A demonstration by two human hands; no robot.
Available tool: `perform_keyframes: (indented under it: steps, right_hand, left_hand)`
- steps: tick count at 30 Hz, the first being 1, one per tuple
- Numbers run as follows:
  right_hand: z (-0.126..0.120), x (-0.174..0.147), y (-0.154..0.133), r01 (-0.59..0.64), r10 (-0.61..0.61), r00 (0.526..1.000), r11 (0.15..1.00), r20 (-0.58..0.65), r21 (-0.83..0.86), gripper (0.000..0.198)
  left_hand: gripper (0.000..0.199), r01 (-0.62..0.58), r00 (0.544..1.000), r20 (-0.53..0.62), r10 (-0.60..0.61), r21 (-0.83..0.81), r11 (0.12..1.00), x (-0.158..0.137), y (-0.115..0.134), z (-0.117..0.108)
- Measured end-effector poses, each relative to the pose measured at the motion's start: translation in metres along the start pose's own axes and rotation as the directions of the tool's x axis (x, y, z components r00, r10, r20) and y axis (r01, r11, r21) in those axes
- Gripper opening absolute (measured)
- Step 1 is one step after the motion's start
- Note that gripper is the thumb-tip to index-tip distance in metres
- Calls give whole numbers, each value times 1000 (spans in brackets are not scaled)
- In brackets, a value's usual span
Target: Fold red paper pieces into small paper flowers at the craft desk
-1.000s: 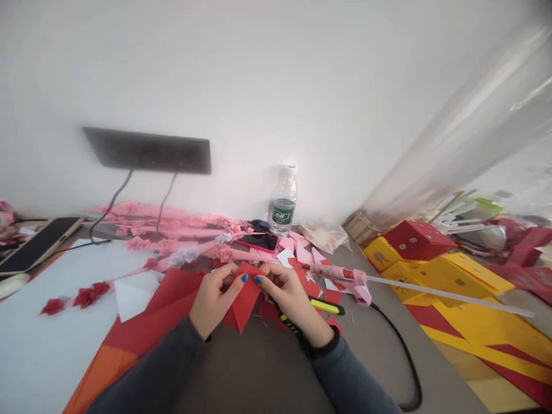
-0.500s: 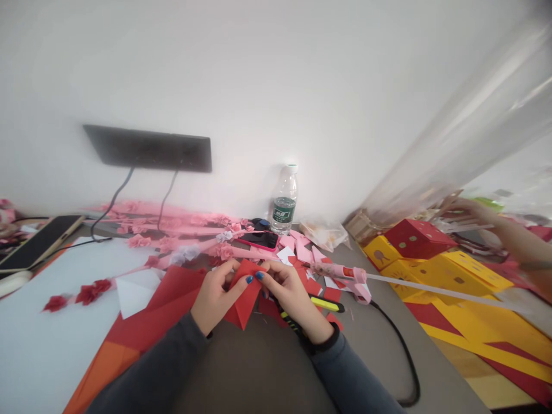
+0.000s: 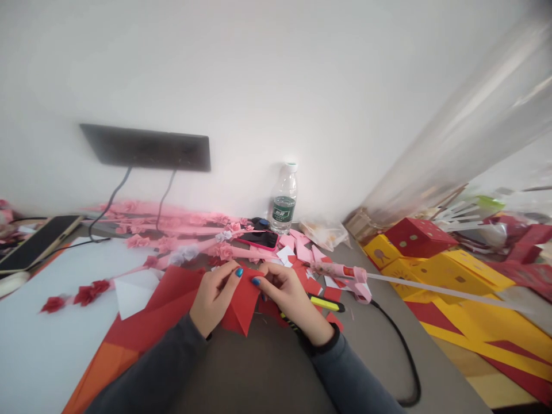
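Between my hands is a folded piece of red paper [image 3: 242, 302], its pointed corner hanging down toward the grey table. My left hand [image 3: 216, 292] pinches its left side, thumb on top and fingers behind. At the upper right edge, my right hand [image 3: 287, 292] grips the same paper between thumb and curled fingers. Under and beside my right wrist lies a yellow-and-black cutter knife [image 3: 326, 303]. More red paper sheets [image 3: 150, 313] are spread by my left forearm. Small red and pink paper pieces [image 3: 302, 253] lie scattered beyond my right hand.
A water bottle [image 3: 283, 198] stands against the wall beside a pink-cased phone [image 3: 259, 240]. Pink stems with paper flowers [image 3: 138, 240] lie at the back left. A glue gun wrapped in pink [image 3: 340, 271] trails a black cable [image 3: 403, 339]. Yellow boxes [image 3: 448, 276] are stacked at right.
My left thumb has shifted up and left, away from the right thumb, showing more of the red paper. Another person's arm at the right has gone from view.
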State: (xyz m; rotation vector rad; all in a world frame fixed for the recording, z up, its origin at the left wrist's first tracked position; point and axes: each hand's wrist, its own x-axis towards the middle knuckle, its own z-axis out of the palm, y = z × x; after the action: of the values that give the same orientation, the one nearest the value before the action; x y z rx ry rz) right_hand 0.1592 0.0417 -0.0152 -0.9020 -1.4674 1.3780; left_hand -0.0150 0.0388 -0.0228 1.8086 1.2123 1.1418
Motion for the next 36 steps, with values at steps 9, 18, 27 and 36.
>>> perform_keyframes:
  steps: [9, 18, 27, 36]
  right_hand:
    - [-1, -1, 1, -21, 21, 1000, 999, 3, -34, 41]
    - [-8, 3, 5, 6, -18, 982, 998, -186, -67, 44]
    - [-11, 4, 8, 19, -34, 969, 998, -245, -61, 43]
    - [-11, 4, 9, 20, -28, 971, 999, -240, -33, 42]
  left_hand:
    - [32, 32, 999, -14, -33, -74, 997, 0, -3, 2]
    - [32, 363, 883, 411, -227, -288, 886, 9, 5, -4]
    - [38, 409, 852, 459, -252, -284, 867, 10, 4, -6]
    - [28, 421, 856, 450, -253, -323, 848, 9, 4, -3]
